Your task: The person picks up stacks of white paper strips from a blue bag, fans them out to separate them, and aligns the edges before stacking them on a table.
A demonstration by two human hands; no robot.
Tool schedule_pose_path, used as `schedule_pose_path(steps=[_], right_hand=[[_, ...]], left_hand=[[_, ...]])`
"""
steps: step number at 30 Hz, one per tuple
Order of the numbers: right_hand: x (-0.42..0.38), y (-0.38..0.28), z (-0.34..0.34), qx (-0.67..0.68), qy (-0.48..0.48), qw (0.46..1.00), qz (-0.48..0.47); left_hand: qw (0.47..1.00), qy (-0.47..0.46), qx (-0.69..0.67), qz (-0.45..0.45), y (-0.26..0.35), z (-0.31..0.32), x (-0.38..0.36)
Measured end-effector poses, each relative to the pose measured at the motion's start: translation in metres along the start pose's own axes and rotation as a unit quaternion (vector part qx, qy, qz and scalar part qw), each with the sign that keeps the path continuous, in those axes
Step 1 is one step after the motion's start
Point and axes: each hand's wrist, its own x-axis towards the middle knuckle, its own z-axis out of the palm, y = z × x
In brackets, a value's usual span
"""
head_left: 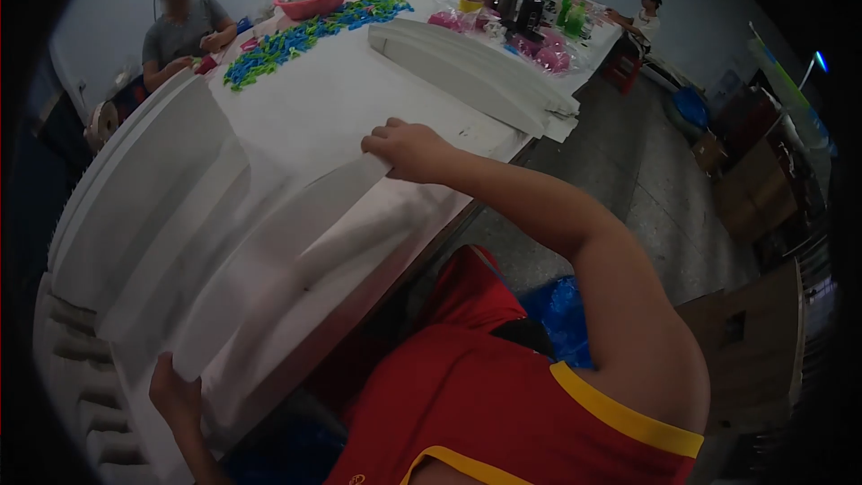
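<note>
A long, pale, thin sheet (269, 271) stretches across the near part of the white table, curving between my two hands. The fingers of my right hand (409, 149) are closed over its far end. Its near end is pinched by my left hand (177, 392), low at the left. Beyond my right hand lies a stack of white strips (467, 76), slightly fanned at one end. More large white sheets (148, 207) rest to the left of the held one, overlapping in layers.
Blue and green small pieces (310, 36) are heaped on the table near a pink basin (312, 2). Dark bottles (530, 9) and pink bagged items (552, 56) stand farther back. One person (184, 31) sits across the table, another (645, 22) at its far end. Cardboard boxes (754, 189) line the right.
</note>
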Motion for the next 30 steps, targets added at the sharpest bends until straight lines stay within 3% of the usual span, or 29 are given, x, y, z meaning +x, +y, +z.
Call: schedule_pose_path(steps=[2,6,9,11,15,19,21,22,24,26,30], right_hand=[[0.002,0.007,0.01,-0.015,0.085,0.996,-0.013],[-0.008,0.015,0.03,0.044,0.063,0.995,-0.068],[-0.018,0.009,0.021,0.059,0.047,0.996,-0.043],[-0.023,0.01,0.019,0.093,0.012,0.995,-0.037],[-0.036,0.018,0.036,0.122,0.033,0.991,-0.037],[-0.044,0.027,0.044,0.232,0.052,0.971,0.023],[-0.047,0.026,0.045,0.288,0.054,0.955,0.055],[-0.048,0.026,0.046,0.331,0.049,0.938,0.093],[-0.05,0.027,0.049,0.375,0.044,0.917,0.126],[-0.051,0.025,0.06,0.315,0.121,0.937,0.091],[-0.049,0.006,0.055,0.353,0.143,0.92,0.091]], left_hand=[[1.0,-0.008,0.014,-0.003,-0.007,0.008,-0.004],[0.997,-0.077,0.014,0.005,-0.007,0.005,-0.013],[0.988,-0.151,0.004,0.017,0.004,-0.008,-0.013],[0.988,-0.146,0.002,0.04,0.006,-0.01,-0.014],[0.988,-0.126,-0.013,0.089,0.022,-0.018,-0.016],[0.995,-0.068,-0.053,0.052,-0.009,0.004,-0.023],[0.985,-0.102,-0.136,-0.043,-0.013,0.0,-0.022],[0.985,-0.098,-0.132,-0.047,-0.018,0.003,-0.023],[0.953,-0.069,-0.261,-0.137,-0.024,0.015,-0.028],[0.954,-0.043,-0.262,-0.143,-0.021,0.02,-0.032],[0.943,-0.006,-0.309,-0.123,-0.014,0.018,-0.033]])
